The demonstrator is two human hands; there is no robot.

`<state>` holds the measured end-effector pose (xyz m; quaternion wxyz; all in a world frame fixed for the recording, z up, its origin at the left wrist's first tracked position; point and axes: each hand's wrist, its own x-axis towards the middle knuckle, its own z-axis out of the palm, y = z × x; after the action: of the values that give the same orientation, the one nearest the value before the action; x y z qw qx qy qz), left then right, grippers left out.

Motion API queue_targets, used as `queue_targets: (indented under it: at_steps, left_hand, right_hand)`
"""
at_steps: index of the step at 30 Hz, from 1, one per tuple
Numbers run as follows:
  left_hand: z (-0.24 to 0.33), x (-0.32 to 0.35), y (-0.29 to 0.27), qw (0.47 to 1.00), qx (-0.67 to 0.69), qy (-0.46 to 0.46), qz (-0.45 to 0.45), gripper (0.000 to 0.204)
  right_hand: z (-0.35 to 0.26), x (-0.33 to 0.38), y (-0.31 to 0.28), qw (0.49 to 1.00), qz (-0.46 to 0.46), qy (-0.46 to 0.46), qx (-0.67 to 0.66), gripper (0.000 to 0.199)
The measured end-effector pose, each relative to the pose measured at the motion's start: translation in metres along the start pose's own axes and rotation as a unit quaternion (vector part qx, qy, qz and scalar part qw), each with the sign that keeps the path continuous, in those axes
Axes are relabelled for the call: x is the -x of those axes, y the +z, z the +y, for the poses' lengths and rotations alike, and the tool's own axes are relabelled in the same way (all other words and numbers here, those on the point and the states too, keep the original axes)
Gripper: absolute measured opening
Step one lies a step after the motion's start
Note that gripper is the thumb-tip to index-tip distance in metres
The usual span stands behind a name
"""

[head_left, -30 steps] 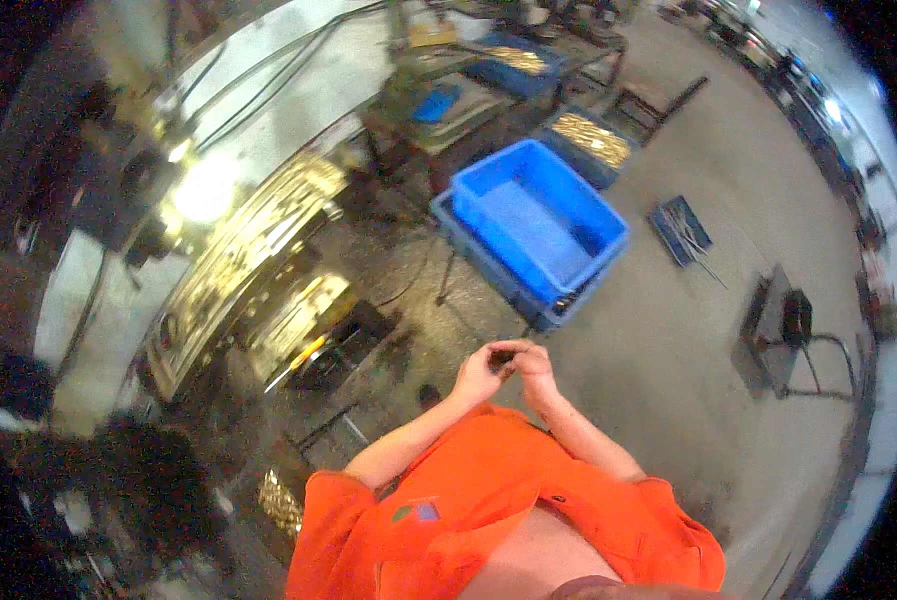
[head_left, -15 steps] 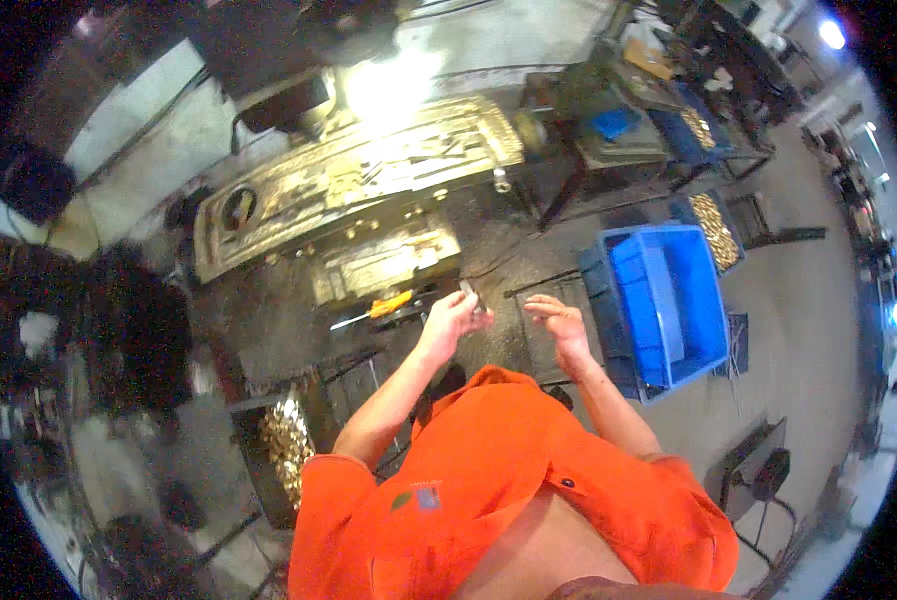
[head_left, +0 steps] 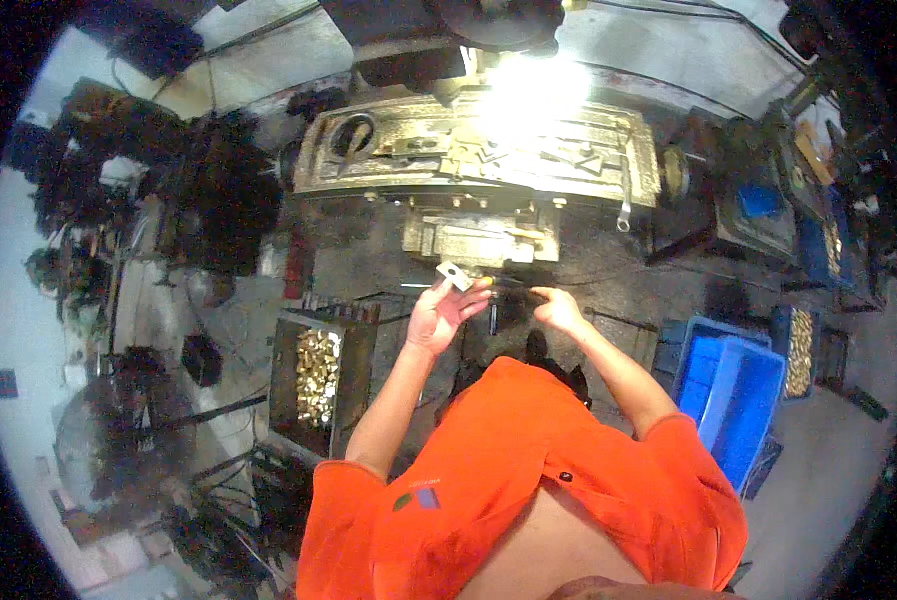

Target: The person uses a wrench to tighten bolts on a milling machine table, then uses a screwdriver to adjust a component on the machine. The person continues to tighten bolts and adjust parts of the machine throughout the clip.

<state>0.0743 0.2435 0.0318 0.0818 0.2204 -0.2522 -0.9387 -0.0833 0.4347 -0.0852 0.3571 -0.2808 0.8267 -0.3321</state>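
My left hand [head_left: 438, 318] is raised at the centre, palm partly up, its thumb and fingers closed on a small pale metal block with a hole [head_left: 452, 274]. To its right, apart from it, my right hand [head_left: 560, 312] has its index finger stretched toward the left; nothing shows clearly in it. Behind the left fingers lies a yellow-handled tool [head_left: 486, 282], mostly hidden, with a thin shaft showing on the left. Just beyond both hands is a lit metal vise-like fixture [head_left: 458, 240] at the front of the machine.
A long machine table [head_left: 418, 180] with flat metal pieces and a wrench [head_left: 624, 205] spans the far side under a bright lamp. At the left stands a bin [head_left: 355, 385] of brass-coloured parts. Blue crates [head_left: 733, 390] and a tray of parts [head_left: 798, 350] stand at the right.
The view has swung left and levelled, so the machine and crates sit further right. My left hand has turned, bringing the metal block's hole into sight. The right hand's index finger now points left.
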Motion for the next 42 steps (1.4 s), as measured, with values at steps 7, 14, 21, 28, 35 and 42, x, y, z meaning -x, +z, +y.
queue_targets:
  at_steps: [7,14,21,28,35,42]
  left_hand:
    - [0.018,0.049,-0.028,0.988,0.042,0.086,0.121,0.034]
    - [0.041,0.089,-0.063,0.973,0.050,0.139,0.176,0.034]
    - [0.084,0.072,-0.112,0.971,0.015,0.148,0.188,0.052]
    - [0.105,0.037,-0.143,0.974,0.035,0.068,0.215,0.055]
    - [0.098,-0.003,-0.149,0.980,0.001,0.012,0.201,0.055]
    - [0.092,-0.020,-0.135,0.985,0.042,0.050,0.158,0.053]
  right_hand:
    - [-0.011,-0.065,0.046,0.987,-0.086,-0.134,0.035,0.063]
    - [-0.035,-0.094,0.086,0.960,-0.128,-0.167,0.183,0.065]
    - [-0.058,-0.102,0.104,0.936,-0.045,-0.173,0.305,0.034]
    - [-0.071,-0.093,0.090,0.957,-0.109,-0.181,0.199,0.044]
    - [-0.066,-0.101,0.098,0.987,-0.073,-0.085,-0.113,0.031]
    - [-0.188,-0.048,0.030,0.950,-0.050,-0.272,0.145,0.020]
